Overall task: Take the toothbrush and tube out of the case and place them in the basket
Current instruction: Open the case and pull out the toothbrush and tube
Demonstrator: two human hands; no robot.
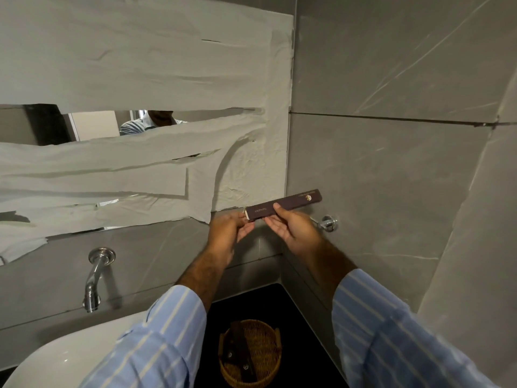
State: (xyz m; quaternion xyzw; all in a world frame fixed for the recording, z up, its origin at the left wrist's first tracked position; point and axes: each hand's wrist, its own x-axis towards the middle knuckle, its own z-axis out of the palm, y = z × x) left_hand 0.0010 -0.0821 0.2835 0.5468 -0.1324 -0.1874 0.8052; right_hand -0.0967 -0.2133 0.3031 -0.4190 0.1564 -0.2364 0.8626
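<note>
You hold the slim dark-maroon cardboard case (282, 205) level, well above the round woven wicker basket (249, 352): right hand (291, 229) pinching its middle to steady it, left hand (228, 229) fingertips pinching the end flap, prob. to open. Toothbrush & tube not visible.

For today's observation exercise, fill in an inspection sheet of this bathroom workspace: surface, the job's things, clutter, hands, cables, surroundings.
Surface: black counter in the corner, beside a white basin.
Job's things: dark case held up in the air; toothbrush and tube not visible; wicker basket on the counter, below the hands.
Clutter: dark packets already in the basket.
Hands: right hand grips the case; left hand at its pale end.
Cables: nothing seen.
Surroundings: grey tiled walls, paper-covered mirror, wall tap, chrome fitting.
</note>
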